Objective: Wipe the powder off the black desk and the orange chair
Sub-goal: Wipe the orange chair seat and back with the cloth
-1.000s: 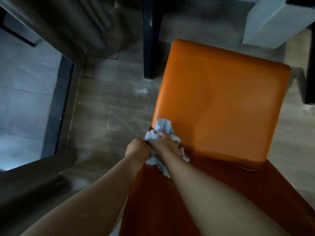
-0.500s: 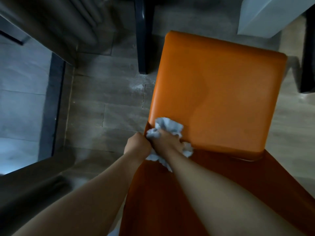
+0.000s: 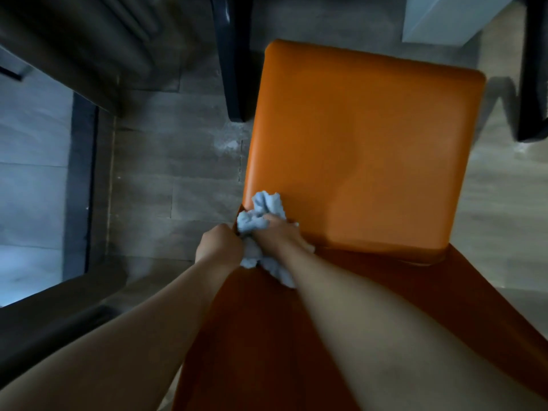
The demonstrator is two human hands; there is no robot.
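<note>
One orange chair [image 3: 370,149], its seat stretching ahead of the hands and its backrest below them. One crumpled pale blue cloth [image 3: 261,215], bunched under the right hand [image 3: 278,235] and touching the left hand [image 3: 218,247]: two hands in all. Two black table legs: the nearer leg [image 3: 231,69] ahead and slightly left of the hands, the farther leg [image 3: 533,84] well off to their right. One pale cabinet corner [image 3: 444,19] ahead and right. One whitish powder patch [image 3: 228,143] on the floor, ahead of the left hand.

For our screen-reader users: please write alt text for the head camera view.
A person's right grip holds a crumpled pale blue cloth against the near left corner of an orange chair seat; the left grip is curled beside it.
</note>
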